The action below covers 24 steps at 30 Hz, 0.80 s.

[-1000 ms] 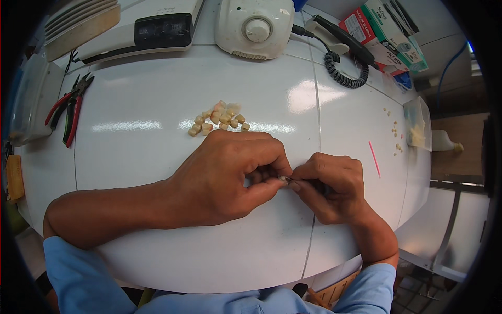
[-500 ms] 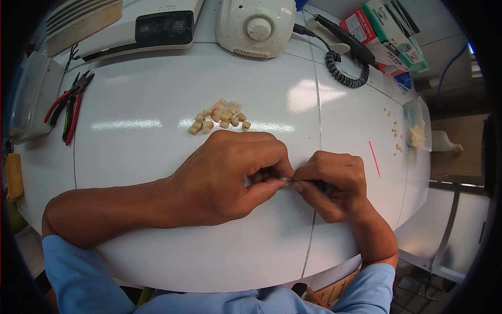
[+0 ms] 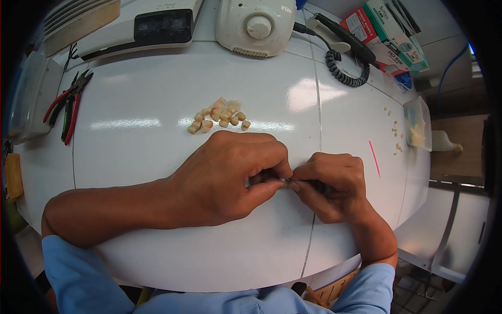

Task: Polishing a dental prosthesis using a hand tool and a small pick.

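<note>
Over the white table (image 3: 183, 256) my left hand (image 3: 230, 175) is closed in a pinch, thumb against forefinger. Facing it, my right hand (image 3: 334, 183) pinches too, its fingertips meeting those of the left. A tiny pale, shiny bit (image 3: 284, 181) shows between the fingertips; most of it is hidden and its kind cannot be told. Just beyond my left knuckles lies a loose pile of small cream tooth-like pieces (image 3: 224, 113), some tinged pink. To the right of my right hand, a thin pink stick (image 3: 374, 158) lies on the tabletop.
Red-handled cutting pliers (image 3: 71, 107) lie at left beside a clear plastic box (image 3: 39, 99). At the back stand a white dial unit (image 3: 256, 26) and a white device with a dark panel (image 3: 162, 29). A coiled black cord (image 3: 345, 77), cartons (image 3: 384, 36) and a clear tub (image 3: 418, 123) are at right.
Both hands stay nearly in place. The right fingertips have shifted very slightly left, closer against the left ones, and less of the tiny bit shows.
</note>
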### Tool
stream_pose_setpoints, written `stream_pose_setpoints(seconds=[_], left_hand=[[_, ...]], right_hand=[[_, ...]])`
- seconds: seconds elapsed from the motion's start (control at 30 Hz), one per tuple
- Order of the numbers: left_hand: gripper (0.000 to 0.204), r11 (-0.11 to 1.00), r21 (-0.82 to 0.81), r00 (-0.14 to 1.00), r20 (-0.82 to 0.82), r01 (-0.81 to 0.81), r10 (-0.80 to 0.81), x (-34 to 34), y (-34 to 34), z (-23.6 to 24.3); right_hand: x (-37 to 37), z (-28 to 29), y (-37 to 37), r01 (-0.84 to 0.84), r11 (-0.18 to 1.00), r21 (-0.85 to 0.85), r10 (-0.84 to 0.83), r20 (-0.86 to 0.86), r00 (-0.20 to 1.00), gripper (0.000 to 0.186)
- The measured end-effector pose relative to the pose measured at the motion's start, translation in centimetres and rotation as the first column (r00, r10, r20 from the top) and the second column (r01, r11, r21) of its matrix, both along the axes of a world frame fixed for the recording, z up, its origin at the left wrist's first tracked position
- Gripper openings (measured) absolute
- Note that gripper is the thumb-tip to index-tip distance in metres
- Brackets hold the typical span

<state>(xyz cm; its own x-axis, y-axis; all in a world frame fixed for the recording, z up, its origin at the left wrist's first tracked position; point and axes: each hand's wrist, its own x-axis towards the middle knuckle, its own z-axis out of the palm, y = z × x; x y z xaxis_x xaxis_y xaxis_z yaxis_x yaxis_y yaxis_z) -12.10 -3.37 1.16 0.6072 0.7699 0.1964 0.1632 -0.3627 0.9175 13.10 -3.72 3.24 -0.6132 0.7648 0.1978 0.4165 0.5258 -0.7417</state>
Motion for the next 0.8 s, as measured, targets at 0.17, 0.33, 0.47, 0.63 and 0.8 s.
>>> stream_pose_setpoints(seconds=[0.17, 0.33, 0.47, 0.63, 0.8], left_hand=[[0.015, 1.000, 0.026, 1.000, 0.009, -0.011, 0.011, 0.02, -0.09, 0.02], [0.017, 0.998, 0.055, 1.000, 0.011, -0.007, 0.007, -0.04, -0.15, -0.14], [0.018, 0.999, 0.053, 1.000, 0.004, 0.000, 0.000, -0.03, -0.15, -0.09], [0.016, 0.999, 0.048, 1.000, 0.018, -0.010, 0.009, -0.07, -0.32, -0.14], [0.015, 0.998, 0.056, 1.000, 0.010, -0.014, 0.014, 0.04, -0.34, -0.18]], right_hand=[[0.05, -0.15, 0.22, -0.038, 0.999, -0.011, 0.037, -0.016, 0.999, 0.016], [0.06, -0.07, 0.34, -0.056, 0.997, -0.047, 0.055, -0.016, 0.998, 0.017], [0.54, 0.15, 0.36, -0.072, 0.995, -0.063, 0.074, 0.020, 0.997, 0.017], [0.26, 0.38, 0.23, -0.068, 0.997, -0.049, 0.069, 0.025, 0.997, 0.018], [0.20, 0.15, 0.45, -0.086, 0.996, -0.040, 0.086, 0.006, 0.996, 0.019]])
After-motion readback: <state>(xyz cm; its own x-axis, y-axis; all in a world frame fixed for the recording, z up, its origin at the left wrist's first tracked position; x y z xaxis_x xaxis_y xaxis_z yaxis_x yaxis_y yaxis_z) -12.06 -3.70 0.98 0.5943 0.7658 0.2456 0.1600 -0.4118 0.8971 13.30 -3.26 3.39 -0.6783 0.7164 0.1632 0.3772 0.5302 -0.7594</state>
